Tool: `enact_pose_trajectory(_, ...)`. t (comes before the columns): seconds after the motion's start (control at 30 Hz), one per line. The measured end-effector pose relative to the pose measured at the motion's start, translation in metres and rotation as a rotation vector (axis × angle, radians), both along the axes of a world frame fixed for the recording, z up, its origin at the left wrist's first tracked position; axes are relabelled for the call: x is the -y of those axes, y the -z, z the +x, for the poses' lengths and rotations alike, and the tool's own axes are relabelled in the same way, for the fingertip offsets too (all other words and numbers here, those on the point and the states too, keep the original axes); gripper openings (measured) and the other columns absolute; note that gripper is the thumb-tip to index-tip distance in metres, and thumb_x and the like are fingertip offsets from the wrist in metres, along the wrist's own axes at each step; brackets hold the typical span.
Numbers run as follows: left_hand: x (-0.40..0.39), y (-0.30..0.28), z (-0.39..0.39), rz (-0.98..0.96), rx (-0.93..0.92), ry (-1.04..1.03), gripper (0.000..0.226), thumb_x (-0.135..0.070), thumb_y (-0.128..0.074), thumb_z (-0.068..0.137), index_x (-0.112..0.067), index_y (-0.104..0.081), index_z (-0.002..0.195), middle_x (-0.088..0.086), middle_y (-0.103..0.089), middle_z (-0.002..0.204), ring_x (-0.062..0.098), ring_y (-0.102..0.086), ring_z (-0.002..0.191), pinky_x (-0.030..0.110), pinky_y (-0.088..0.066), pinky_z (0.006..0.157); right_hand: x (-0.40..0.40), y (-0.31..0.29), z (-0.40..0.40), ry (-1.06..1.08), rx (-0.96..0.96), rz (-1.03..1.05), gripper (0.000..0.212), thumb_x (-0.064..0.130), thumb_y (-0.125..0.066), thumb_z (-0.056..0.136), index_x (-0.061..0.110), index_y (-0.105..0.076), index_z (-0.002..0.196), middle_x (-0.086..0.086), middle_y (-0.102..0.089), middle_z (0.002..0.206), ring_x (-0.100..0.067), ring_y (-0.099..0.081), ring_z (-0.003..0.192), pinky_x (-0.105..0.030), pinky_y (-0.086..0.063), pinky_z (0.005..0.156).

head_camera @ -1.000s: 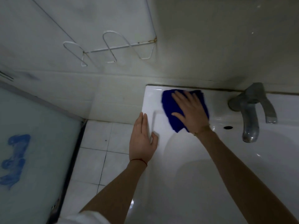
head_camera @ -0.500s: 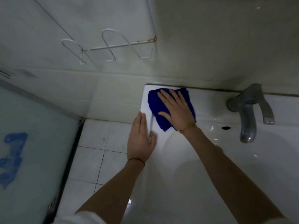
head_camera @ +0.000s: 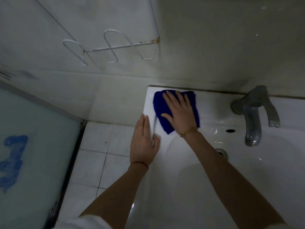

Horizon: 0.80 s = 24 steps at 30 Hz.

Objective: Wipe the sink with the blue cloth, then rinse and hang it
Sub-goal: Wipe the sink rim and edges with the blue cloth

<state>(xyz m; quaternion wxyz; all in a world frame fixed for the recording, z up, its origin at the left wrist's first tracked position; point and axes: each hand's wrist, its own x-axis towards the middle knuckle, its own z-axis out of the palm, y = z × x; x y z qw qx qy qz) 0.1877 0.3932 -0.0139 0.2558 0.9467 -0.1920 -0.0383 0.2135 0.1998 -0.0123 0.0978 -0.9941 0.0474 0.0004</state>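
Note:
A blue cloth [head_camera: 160,113] lies folded on the back left corner of the white sink [head_camera: 214,187]. My right hand [head_camera: 179,113] presses flat on the cloth with the fingers spread, covering its middle. My left hand [head_camera: 143,146] rests flat on the sink's left rim, fingers together and pointing away from me, holding nothing. The cloth's lower corner sticks out below my right wrist, near the edge of the basin.
A grey metal tap [head_camera: 254,116] stands at the back right of the sink, above the overflow hole [head_camera: 230,130] and drain [head_camera: 221,152]. A white wire rack [head_camera: 113,47] hangs on the tiled wall. A frosted glass panel [head_camera: 24,154] stands left, beside the tiled floor [head_camera: 99,154].
My right hand slid the cloth left along the back rim into the sink's corner, then stayed about there. My left hand stayed on the left rim.

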Motion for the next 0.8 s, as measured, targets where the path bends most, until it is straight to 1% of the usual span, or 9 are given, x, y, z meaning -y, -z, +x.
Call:
enact_pose_trajectory(0.07,0.000,0.000,0.001,0.001,-0.003,-0.002,0.070,-0.024,-0.052,0.097,-0.007,-0.018,0.156,0.007,-0.020,0.162,0.018,-0.022,0.148,0.031,-0.026,0.119,-0.001,0.001,0.002,-0.042,-0.014,0.007,0.067,0.052,-0.035,0.097,0.020,-0.020,0.153,0.002,-0.023,0.158,-0.026,-0.020,0.145,-0.043,-0.004,0.120)
enact_pose_trajectory(0.13,-0.001,-0.001,0.001,-0.010,-0.002,0.002,0.070,-0.023,-0.053,0.096,-0.007,-0.019,0.155,0.008,-0.021,0.162,0.019,-0.024,0.148,0.033,-0.027,0.119,0.019,0.001,-0.011,-0.053,-0.008,-0.014,0.066,0.053,-0.031,0.097,0.019,-0.023,0.152,0.000,-0.025,0.158,-0.027,-0.024,0.143,-0.043,-0.008,0.119)
enact_pose_trajectory(0.2,-0.001,-0.002,0.000,-0.014,-0.007,0.003,0.070,-0.022,-0.053,0.096,-0.007,-0.019,0.155,0.008,-0.022,0.161,0.020,-0.025,0.147,0.032,-0.027,0.119,0.050,0.003,-0.033,0.025,0.011,-0.027,0.067,0.054,-0.031,0.096,0.018,-0.024,0.152,-0.003,-0.028,0.157,-0.030,-0.027,0.141,-0.047,-0.013,0.117)
enact_pose_trajectory(0.27,0.000,-0.003,0.001,-0.004,0.005,0.006,0.070,-0.022,-0.053,0.095,-0.006,-0.020,0.155,0.010,-0.023,0.161,0.022,-0.025,0.147,0.032,-0.027,0.118,0.070,0.006,-0.055,0.127,0.018,-0.005,0.069,0.056,-0.029,0.095,0.017,-0.023,0.152,-0.005,-0.028,0.156,-0.032,-0.026,0.141,-0.048,-0.014,0.117)
enact_pose_trajectory(0.37,0.001,-0.001,0.001,0.007,0.014,0.008,0.070,-0.021,-0.053,0.095,-0.005,-0.020,0.154,0.011,-0.023,0.161,0.024,-0.025,0.147,0.032,-0.026,0.118,0.063,0.006,-0.056,0.212,-0.006,-0.022,0.072,0.058,-0.027,0.094,0.016,-0.023,0.152,-0.006,-0.029,0.156,-0.034,-0.027,0.140,-0.051,-0.015,0.116)
enact_pose_trajectory(0.47,0.000,0.000,0.000,0.024,0.007,0.009,0.070,-0.023,-0.051,0.096,-0.006,-0.017,0.155,0.009,-0.020,0.162,0.021,-0.023,0.148,0.031,-0.023,0.119,0.031,0.002,-0.030,0.142,0.000,-0.043,0.070,0.055,-0.032,0.094,0.016,-0.024,0.152,-0.005,-0.029,0.156,-0.034,-0.029,0.140,-0.050,-0.016,0.115)
enact_pose_trajectory(0.6,0.000,0.001,0.000,0.005,0.000,-0.003,0.070,-0.024,-0.051,0.097,-0.008,-0.018,0.156,0.007,-0.020,0.162,0.017,-0.022,0.148,0.030,-0.025,0.119,-0.010,-0.002,0.004,-0.012,-0.003,-0.013,0.066,0.048,-0.041,0.097,0.019,-0.021,0.153,0.001,-0.024,0.158,-0.027,-0.020,0.145,-0.044,-0.005,0.119)
enact_pose_trajectory(0.7,0.000,0.001,0.001,-0.005,0.001,-0.005,0.070,-0.025,-0.051,0.097,-0.008,-0.018,0.156,0.006,-0.021,0.162,0.017,-0.024,0.148,0.030,-0.026,0.118,0.004,-0.002,-0.003,-0.085,-0.023,-0.002,0.064,0.048,-0.036,0.097,0.020,-0.020,0.153,0.002,-0.022,0.159,-0.025,-0.019,0.145,-0.042,-0.004,0.119)
enact_pose_trajectory(0.8,-0.001,0.000,0.001,0.001,-0.003,0.006,0.069,-0.027,-0.050,0.098,-0.009,-0.017,0.156,0.007,-0.020,0.162,0.018,-0.023,0.148,0.032,-0.026,0.119,0.047,0.003,-0.032,0.008,-0.002,-0.041,0.067,0.052,-0.032,0.096,0.018,-0.023,0.152,-0.002,-0.027,0.157,-0.030,-0.026,0.142,-0.047,-0.012,0.117)
